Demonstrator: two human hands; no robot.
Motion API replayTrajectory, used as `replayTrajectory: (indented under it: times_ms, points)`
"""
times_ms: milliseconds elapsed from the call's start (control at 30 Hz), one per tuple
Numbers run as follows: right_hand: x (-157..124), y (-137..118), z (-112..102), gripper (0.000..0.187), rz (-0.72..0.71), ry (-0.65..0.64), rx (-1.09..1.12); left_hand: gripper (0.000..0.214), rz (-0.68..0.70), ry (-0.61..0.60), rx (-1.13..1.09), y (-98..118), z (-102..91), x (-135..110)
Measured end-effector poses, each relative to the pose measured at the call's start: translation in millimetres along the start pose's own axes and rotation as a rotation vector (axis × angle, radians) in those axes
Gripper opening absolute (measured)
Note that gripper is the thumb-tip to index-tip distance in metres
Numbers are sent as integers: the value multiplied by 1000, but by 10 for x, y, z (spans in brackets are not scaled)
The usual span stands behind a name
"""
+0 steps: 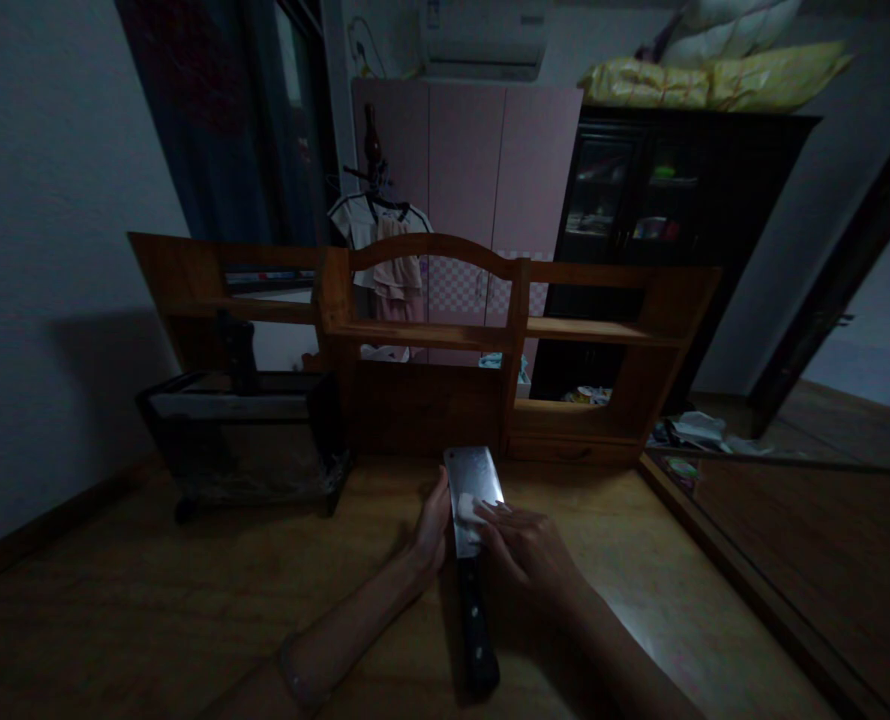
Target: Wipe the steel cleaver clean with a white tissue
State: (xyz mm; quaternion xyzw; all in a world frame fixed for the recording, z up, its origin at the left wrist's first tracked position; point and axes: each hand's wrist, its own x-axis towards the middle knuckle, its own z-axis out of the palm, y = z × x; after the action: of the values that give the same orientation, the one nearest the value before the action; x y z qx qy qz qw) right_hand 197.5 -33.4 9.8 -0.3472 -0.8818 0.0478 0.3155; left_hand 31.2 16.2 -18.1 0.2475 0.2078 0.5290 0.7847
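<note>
A cleaver [478,472] with a broad shiny blade and a black riveted handle points away from me, its handle toward my body. My left hand [431,525] grips the blade along its left side, though part of its fingers is hidden behind the metal. In my right hand [533,545] is a small white wipe [468,508], cloth or tissue, which the fingers press flat on the face of the blade. Neither hand is on the handle.
On the left of the wooden desk [385,630] stands a dark knife holder [246,455] with a black handle [238,350] sticking up. A wooden shelf unit [430,333] runs along the back. A raised wooden edge [715,540] borders the right.
</note>
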Motion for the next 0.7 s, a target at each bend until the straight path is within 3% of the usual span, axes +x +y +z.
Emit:
replayTrajectory:
  times_ms: [700]
  points:
    - [-2, 37, 3, 35, -20, 59, 71, 54, 10, 6, 13, 30, 28, -32]
